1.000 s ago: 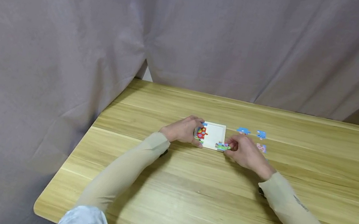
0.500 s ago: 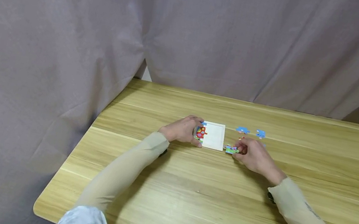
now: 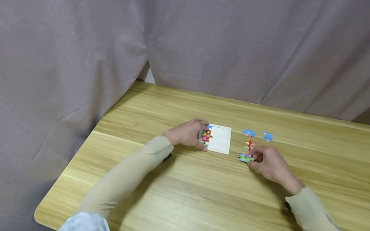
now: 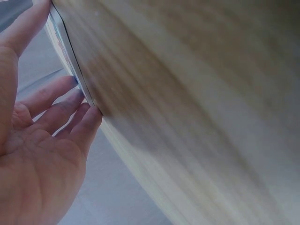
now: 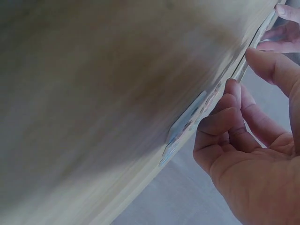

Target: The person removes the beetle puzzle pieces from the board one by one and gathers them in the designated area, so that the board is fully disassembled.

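A white square puzzle tray (image 3: pixel 220 139) lies on the table, with puzzle pieces (image 3: pixel 206 135) in red, blue and green along its left side. My left hand (image 3: pixel 188 133) holds the tray from the left, thumb at the near edge and fingers at the far edge. To the right of the tray, my right hand (image 3: pixel 272 166) pinches a green and blue puzzle piece (image 3: pixel 245 158) between thumb and fingers, low over the table. A red puzzle piece (image 3: pixel 249 144) lies just beyond it. In the right wrist view the held piece is hard to make out.
Two blue puzzle pieces lie farther back, one blue piece (image 3: pixel 249 132) on the left and another blue piece (image 3: pixel 268 136) on the right. The wooden table (image 3: pixel 187 207) has a grey curtain (image 3: pixel 214 34) behind it and along its left side.
My right hand has moved right with the green and blue puzzle piece, from over the tray's near right corner to beside the red piece. The left hand has stayed on the tray.
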Motion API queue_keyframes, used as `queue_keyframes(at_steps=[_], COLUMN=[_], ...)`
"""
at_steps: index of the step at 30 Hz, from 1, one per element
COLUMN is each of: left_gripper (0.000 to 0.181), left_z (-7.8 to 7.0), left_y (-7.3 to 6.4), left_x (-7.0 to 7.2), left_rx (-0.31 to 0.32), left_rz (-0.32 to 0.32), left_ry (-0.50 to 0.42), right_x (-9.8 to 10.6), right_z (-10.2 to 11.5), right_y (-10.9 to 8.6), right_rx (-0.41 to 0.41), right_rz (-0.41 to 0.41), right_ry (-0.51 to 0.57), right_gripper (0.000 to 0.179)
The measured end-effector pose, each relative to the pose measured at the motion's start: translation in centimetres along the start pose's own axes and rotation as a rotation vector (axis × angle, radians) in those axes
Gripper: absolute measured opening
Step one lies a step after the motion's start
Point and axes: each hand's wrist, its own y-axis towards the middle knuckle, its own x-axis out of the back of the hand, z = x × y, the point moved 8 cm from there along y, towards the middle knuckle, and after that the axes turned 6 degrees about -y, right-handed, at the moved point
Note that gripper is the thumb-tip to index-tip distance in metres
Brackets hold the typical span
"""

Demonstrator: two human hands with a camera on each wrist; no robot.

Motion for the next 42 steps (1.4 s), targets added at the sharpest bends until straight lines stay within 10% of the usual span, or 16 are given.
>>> queue_keyframes(at_steps=[42], left_gripper=[0.087], left_z=[-0.26], left_y=[-0.19], left_x=[0.27], left_rx=[-0.014], left_rz=[0.008], left_ry=[0.016], right_x=[0.87], right_z=[-0.30], right_y=[0.90], right_rx=[-0.033], right_rz=[0.026], right_ry=[-0.024], right_gripper=[0.019])
